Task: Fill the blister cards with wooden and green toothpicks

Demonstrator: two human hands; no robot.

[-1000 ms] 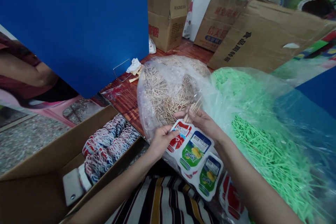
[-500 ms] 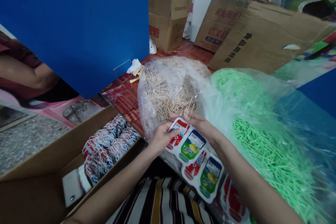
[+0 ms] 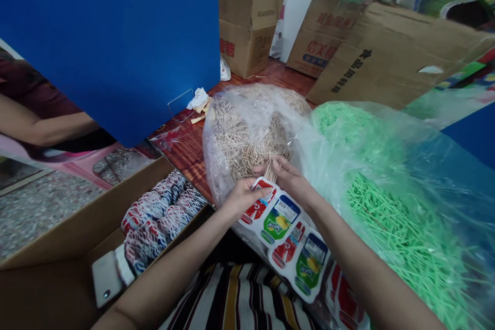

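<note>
My left hand (image 3: pixel 245 197) pinches the upper left end of a strip of red and green drink-label packets (image 3: pixel 280 218), thumb on top of a red one. The strip runs down to the right, below my right forearm. My right hand (image 3: pixel 288 178) is closed on several thin wooden sticks (image 3: pixel 270 170), just above the strip's top edge. Behind both hands lies a clear plastic bag of pale wooden sticks (image 3: pixel 235 134). More red packets (image 3: pixel 344 296) lie under plastic at the lower right.
Green sticks (image 3: pixel 394 221) in clear plastic fill the right. An open carton (image 3: pixel 50 232) at lower left holds stacked packets (image 3: pixel 158 221) and a white phone-like object (image 3: pixel 106 278). A blue panel (image 3: pixel 116 41), cartons (image 3: pixel 251 26) and a person's arm (image 3: pixel 42 121) are farther back.
My right hand has drawn slightly back to the left, and the sticks in it now show more clearly above the strip. The strip's top end has shifted a little left and down. The other person's arm moved.
</note>
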